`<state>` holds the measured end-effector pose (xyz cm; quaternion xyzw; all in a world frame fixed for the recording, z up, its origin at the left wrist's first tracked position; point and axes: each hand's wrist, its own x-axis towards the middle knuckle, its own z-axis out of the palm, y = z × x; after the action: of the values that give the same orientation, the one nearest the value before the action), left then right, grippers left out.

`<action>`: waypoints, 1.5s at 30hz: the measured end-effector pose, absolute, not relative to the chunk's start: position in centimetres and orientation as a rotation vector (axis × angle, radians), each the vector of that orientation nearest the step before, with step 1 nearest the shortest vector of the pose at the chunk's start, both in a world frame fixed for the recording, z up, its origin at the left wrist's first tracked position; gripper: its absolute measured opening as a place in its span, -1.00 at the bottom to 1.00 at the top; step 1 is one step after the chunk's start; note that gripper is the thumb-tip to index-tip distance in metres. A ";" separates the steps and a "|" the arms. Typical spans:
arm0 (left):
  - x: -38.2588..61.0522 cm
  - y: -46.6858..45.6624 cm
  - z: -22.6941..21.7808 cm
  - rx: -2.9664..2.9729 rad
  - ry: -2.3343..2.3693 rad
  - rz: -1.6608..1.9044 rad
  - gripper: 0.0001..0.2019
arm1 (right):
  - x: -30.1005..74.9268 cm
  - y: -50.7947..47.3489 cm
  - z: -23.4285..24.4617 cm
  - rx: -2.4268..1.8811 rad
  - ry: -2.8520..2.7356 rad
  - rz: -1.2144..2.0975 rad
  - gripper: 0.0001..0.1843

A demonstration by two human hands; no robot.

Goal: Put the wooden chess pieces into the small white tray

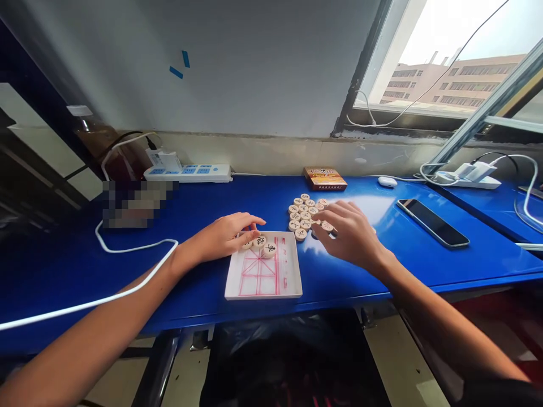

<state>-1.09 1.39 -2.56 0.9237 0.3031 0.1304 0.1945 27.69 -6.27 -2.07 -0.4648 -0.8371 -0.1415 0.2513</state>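
Note:
A shallow white box [293, 291] with a red-lined grid sheet inside stands near the table's front edge. Along its far left side sit 3 Chinese chess pieces [269, 249], round and pale with dark characters. My left hand [232, 233] rests at that side of the box, fingers stretched and thumb over the leftmost piece; whether it touches the piece I cannot tell. Beyond the box to the right lies a flat cluster of more Chinese chess pieces [303, 216]. Over the cluster's right part hangs my right hand [350, 233], fingers bent and thumb apart, hiding some pieces.
A printed chess carton [324, 178] lies against the wall. A phone [432, 223] and a white earbud case [387, 181] are on the right. Power strips [212, 173] stand at the back, a bottle [91, 133] at the left. A white cable [139, 291] crosses above my left forearm.

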 end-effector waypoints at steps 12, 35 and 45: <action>0.2 0.0 -2.2 2.646 0.941 0.357 -0.51 | 25.2 -5.1 -2.6 -1.355 -2.451 -0.187 -0.91; 0.3 -0.8 -2.8 2.710 0.742 0.472 -0.78 | 22.2 -4.7 -2.0 -1.048 -2.636 0.010 -0.85; 0.3 -0.5 -2.7 2.702 0.767 0.416 -0.73 | 22.6 -4.9 -1.9 -1.098 -2.484 0.105 -0.91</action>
<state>0.35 -0.53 -2.72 0.9408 0.2671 0.1447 0.1506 22.58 -4.94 -1.85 -0.3949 -0.8936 0.0376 0.2101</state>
